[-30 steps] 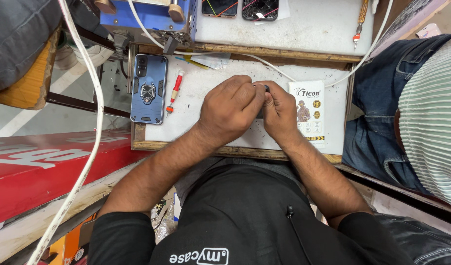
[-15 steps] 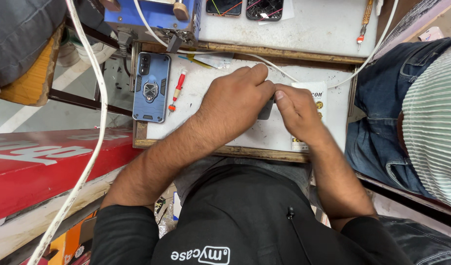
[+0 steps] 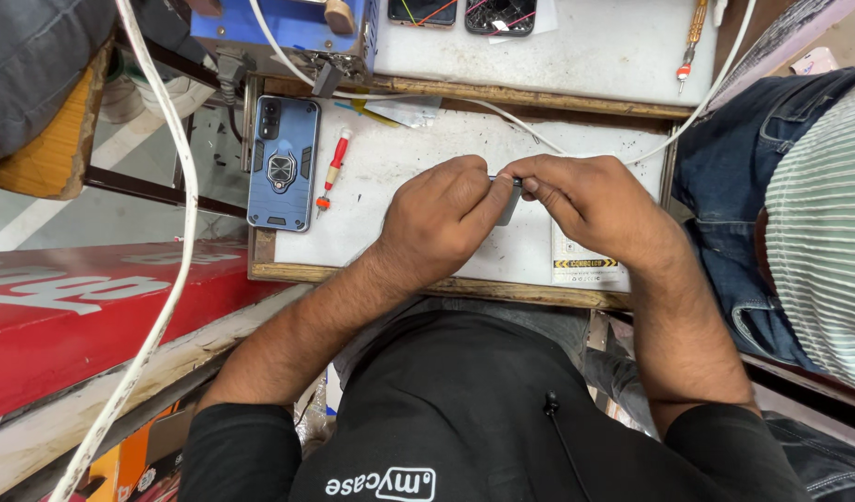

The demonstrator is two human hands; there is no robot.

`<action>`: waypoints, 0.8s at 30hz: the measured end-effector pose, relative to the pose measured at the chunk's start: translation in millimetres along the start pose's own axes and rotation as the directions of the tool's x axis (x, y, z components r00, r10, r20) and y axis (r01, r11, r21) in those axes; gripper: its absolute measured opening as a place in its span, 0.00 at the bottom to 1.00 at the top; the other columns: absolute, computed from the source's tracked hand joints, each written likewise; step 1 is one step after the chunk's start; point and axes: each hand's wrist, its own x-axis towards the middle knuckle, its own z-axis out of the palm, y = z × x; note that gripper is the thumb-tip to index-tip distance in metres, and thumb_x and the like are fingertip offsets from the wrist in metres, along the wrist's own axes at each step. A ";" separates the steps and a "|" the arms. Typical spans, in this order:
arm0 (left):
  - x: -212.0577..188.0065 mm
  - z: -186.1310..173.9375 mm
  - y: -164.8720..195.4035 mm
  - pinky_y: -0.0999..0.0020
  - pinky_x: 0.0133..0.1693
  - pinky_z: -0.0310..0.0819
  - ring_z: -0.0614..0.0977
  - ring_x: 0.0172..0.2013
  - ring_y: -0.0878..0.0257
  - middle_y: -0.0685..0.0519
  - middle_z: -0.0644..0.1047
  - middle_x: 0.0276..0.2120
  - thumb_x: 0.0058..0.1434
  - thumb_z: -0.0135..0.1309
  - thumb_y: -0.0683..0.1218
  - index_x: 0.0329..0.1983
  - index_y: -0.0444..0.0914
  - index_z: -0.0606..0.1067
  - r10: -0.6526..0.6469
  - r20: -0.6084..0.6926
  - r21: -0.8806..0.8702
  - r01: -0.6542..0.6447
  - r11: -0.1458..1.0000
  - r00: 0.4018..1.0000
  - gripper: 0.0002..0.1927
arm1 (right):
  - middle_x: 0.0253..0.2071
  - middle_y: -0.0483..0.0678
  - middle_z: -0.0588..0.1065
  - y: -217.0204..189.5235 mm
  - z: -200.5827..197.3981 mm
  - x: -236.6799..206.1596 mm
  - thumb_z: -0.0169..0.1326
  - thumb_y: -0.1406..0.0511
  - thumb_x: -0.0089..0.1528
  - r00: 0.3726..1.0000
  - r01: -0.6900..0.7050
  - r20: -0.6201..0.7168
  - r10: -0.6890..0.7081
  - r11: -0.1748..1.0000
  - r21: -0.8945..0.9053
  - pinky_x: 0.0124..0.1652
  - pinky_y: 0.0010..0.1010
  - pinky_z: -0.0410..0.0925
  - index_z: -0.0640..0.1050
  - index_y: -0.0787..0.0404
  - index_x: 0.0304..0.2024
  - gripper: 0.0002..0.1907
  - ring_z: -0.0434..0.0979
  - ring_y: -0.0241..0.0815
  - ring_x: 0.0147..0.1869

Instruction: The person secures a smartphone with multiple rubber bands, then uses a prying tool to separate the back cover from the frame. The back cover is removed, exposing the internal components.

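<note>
phone (image 3: 508,200), a small dark slab mostly hidden, sits pinched between both hands over the middle of the white board (image 3: 400,167). only its grey edge shows between the thumbs, so i cannot tell which way it faces.

left hand (image 3: 441,218) is curled nearly closed, fingers bent under, thumb and forefinger pressing on the phone's left upper edge. right hand (image 3: 590,200) is also curled, fingertips meeting the left hand's at the top of the phone, palm lying over a printed card (image 3: 585,265) with a striped yellow and black band. the two hands touch at the fingertips, and the phone lies under and between them, just above the board's surface; whether it rests on the board i cannot tell.

out from there, a red screwdriver (image 3: 333,169) lies tilted on the board, well to the left of the left hand. beside it, at the board's left edge, a blue case (image 3: 282,163) with a ring on its back lies flat. a white cable (image 3: 530,130) runs across the board behind the hands. farther back, on a second white surface, two cracked phones (image 3: 465,13) lie side by side, and an orange-handled tool (image 3: 691,37) lies near the right end. a blue box (image 3: 279,23) stands at the back left. another person's leg in jeans (image 3: 734,158) is just right of the board.
</note>
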 end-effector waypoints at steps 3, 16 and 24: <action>-2.3 0.4 1.9 0.63 0.41 0.82 0.81 0.46 0.55 0.49 0.72 0.38 0.63 0.62 0.39 0.51 0.30 0.77 0.009 0.017 0.014 -0.009 1.000 1.000 0.14 | 0.39 0.55 0.82 -2.8 -4.1 2.4 0.53 0.67 0.67 0.999 0.009 0.044 -0.009 1.000 -0.016 0.39 0.37 0.77 0.79 0.60 0.54 0.13 0.85 0.52 0.40; -14.8 -5.7 2.5 0.65 0.40 0.82 0.83 0.42 0.56 0.48 0.76 0.39 0.59 0.62 0.31 0.44 0.31 0.78 -0.137 -0.037 -0.197 0.127 0.972 0.990 0.11 | 0.34 0.55 0.82 -15.9 -10.7 1.8 0.55 0.66 0.66 0.991 0.052 0.131 -0.034 0.989 -0.137 0.33 0.37 0.76 0.78 0.59 0.55 0.14 0.84 0.51 0.35; -13.9 -7.8 -0.9 0.65 0.40 0.83 0.83 0.42 0.56 0.48 0.75 0.37 0.59 0.64 0.35 0.46 0.28 0.79 -0.019 -0.007 -0.083 0.019 0.996 1.000 0.12 | 0.33 0.54 0.82 -14.7 -9.2 2.9 0.55 0.66 0.66 0.991 0.017 0.136 0.005 0.987 -0.158 0.32 0.36 0.77 0.79 0.59 0.55 0.14 0.85 0.50 0.33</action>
